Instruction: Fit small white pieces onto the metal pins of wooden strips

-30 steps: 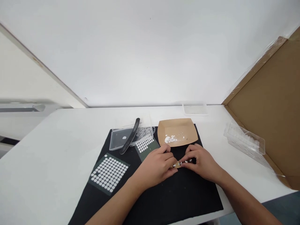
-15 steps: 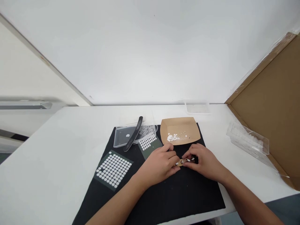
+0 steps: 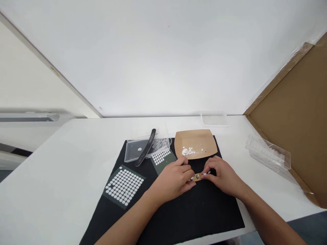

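A white table (image 3: 63, 163) runs back to a pale wall (image 3: 163, 68), with a large brown cardboard panel (image 3: 293, 112) standing at its right side. A black mat (image 3: 189, 214) covers the middle of the near part, reaching the front edge. Above its near half, the left hand (image 3: 176, 177) pinches the left end of a small tan strip (image 3: 197, 177) between thumb and fingers; the right hand (image 3: 223, 175) pinches the right end, small white pieces showing at its fingertips.

Just beyond the hands, a brown paper tray (image 3: 195, 136) holds scattered white bits (image 3: 188, 150). To its left, a curved black nail file (image 3: 145, 148) lies slantwise across an open clear plastic case (image 3: 131, 151). Two dark green sheets of white oval stickers, one larger (image 3: 124, 186) and one partly behind the left hand (image 3: 161, 159), lie on the mat. A shallow clear tray (image 3: 215, 120) sits by the wall, and a clear plastic box (image 3: 270, 154) near the cardboard.
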Demonstrator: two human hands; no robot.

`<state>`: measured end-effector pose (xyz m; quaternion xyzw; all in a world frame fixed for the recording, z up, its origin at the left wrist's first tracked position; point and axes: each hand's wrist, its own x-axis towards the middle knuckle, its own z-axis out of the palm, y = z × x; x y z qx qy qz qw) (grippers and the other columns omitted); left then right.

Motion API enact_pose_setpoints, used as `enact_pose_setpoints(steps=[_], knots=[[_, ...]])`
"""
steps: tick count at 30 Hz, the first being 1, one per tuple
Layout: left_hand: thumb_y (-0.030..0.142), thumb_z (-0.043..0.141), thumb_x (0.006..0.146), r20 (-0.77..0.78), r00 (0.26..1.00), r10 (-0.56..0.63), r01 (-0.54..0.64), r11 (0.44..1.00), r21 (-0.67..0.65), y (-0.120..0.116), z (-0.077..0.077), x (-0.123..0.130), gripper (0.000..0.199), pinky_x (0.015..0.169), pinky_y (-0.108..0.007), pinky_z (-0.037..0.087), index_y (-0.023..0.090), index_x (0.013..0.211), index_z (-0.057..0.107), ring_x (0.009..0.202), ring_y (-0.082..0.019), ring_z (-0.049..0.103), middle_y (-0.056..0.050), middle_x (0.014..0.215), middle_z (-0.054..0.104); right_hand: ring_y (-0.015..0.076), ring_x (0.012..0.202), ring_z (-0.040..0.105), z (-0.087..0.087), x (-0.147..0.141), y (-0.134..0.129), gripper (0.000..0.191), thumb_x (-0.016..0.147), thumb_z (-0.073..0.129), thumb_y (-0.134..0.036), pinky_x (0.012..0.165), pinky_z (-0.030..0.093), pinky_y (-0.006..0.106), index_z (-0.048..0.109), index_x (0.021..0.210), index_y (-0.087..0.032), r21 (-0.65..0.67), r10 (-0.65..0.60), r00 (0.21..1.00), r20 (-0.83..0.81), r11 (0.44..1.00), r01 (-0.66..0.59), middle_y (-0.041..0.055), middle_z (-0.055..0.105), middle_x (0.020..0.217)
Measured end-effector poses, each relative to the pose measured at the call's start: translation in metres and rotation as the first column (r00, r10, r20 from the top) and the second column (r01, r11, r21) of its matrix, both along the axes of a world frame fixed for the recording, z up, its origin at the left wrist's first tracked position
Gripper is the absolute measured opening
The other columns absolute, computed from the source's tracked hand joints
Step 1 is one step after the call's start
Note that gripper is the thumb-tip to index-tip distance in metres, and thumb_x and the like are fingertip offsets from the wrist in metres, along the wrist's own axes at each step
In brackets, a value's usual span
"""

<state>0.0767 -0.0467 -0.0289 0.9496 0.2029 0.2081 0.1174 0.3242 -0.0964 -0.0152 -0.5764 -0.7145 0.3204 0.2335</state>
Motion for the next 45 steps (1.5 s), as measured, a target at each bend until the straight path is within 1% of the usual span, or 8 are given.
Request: enact_pose_setpoints(steps=[7,11,15,20,26,32,39,45], knots=[[0.029,0.084,0.09,-0.001,1.0,0.009,-0.009,1.0,0.011,0.001,0.002,-0.001,0.017,0.082,-0.037,0.055,0.018,0.092,0.071,0.097,-0.027,0.06,-0.004,0.082,0.069,0.0218,0.096,0.069,0.003,0.001,-0.001,0.014,0.093,0.081,-0.018,0.086,0.054,0.037,0.071,0.086,-0.025,0.09,-0.019,0.995,-0.095,0.996,0.027,0.0001,0.076,0.097],[0.043,0.083,0.091,0.133,0.991,0.009,-0.009,1.0,0.002,0.0,0.012,0.0,0.03,0.086,-0.04,0.056,0.017,0.102,0.071,0.095,-0.027,0.061,-0.007,0.091,0.071,0.0218,0.096,0.068,0.005,0.002,-0.001,0.01,0.095,0.081,-0.023,0.085,0.055,0.037,0.072,0.092,-0.026,0.21,0.025,0.995,-0.1,0.978,-0.003,0.0009,0.075,0.096],[0.023,0.073,0.098,0.341,0.938,0.06,-0.049,0.998,-0.042,-0.005,0.022,0.004,0.017,0.088,-0.038,0.055,0.018,0.114,0.069,0.094,-0.023,0.062,-0.008,0.097,0.073,0.0209,0.095,0.066,0.009,0.0,-0.003,0.009,0.097,0.08,-0.028,0.081,0.054,0.034,0.071,0.1,-0.027,0.279,0.105,0.987,-0.125,0.958,-0.067,0.002,0.073,0.098],[0.013,0.07,0.097,0.429,0.904,-0.002,0.062,0.99,-0.126,-0.011,0.022,0.008,0.027,0.092,-0.039,0.055,0.019,0.123,0.068,0.098,-0.022,0.064,-0.009,0.105,0.073,0.0168,0.085,0.062,0.009,-0.003,-0.009,0.02,0.095,0.081,-0.031,0.074,0.051,0.03,0.064,0.104,-0.027,0.174,0.103,0.975,-0.196,0.982,-0.068,0.0001,0.069,0.101],[0.013,0.071,0.099,0.418,0.907,-0.049,0.126,0.979,-0.16,-0.013,0.023,0.009,0.017,0.09,-0.036,0.055,0.021,0.113,0.074,0.096,-0.02,0.061,-0.007,0.1,0.071,0.0162,0.083,0.061,0.007,-0.003,-0.01,0.018,0.093,0.077,-0.022,0.072,0.05,0.029,0.062,0.102,-0.026,0.113,0.122,0.967,-0.225,0.989,-0.098,0.0008,0.067,0.101],[0.016,0.067,0.103,0.388,0.92,-0.051,0.143,0.966,-0.214,-0.011,0.027,0.007,0.011,0.097,-0.038,0.053,0.02,0.111,0.073,0.099,-0.021,0.06,-0.006,0.098,0.074,0.0172,0.085,0.06,0.008,-0.005,-0.01,0.018,0.097,0.077,-0.03,0.071,0.05,0.029,0.06,0.101,-0.026,0.146,0.164,0.962,-0.217,0.98,-0.134,0.0021,0.066,0.101],[0.017,0.056,0.108,0.26,0.966,-0.01,0.086,0.956,-0.282,-0.014,0.029,0.006,0.01,0.095,-0.036,0.052,0.019,0.107,0.065,0.107,-0.023,0.058,-0.007,0.101,0.07,0.0164,0.082,0.056,0.008,-0.012,-0.012,0.015,0.1,0.072,-0.031,0.074,0.051,0.03,0.058,0.102,-0.025,0.148,0.167,0.961,-0.22,0.98,-0.136,0.0021,0.064,0.1],[0.016,0.052,0.109,0.302,0.953,0.017,0.082,0.947,-0.311,-0.015,0.031,0.006,0.011,0.096,-0.036,0.051,0.019,0.104,0.061,0.103,-0.022,0.057,-0.006,0.101,0.069,0.0157,0.08,0.055,0.008,-0.014,-0.012,0.016,0.1,0.072,-0.032,0.073,0.05,0.029,0.058,0.105,-0.025,0.144,0.184,0.959,-0.217,0.977,-0.155,0.0013,0.062,0.097]])
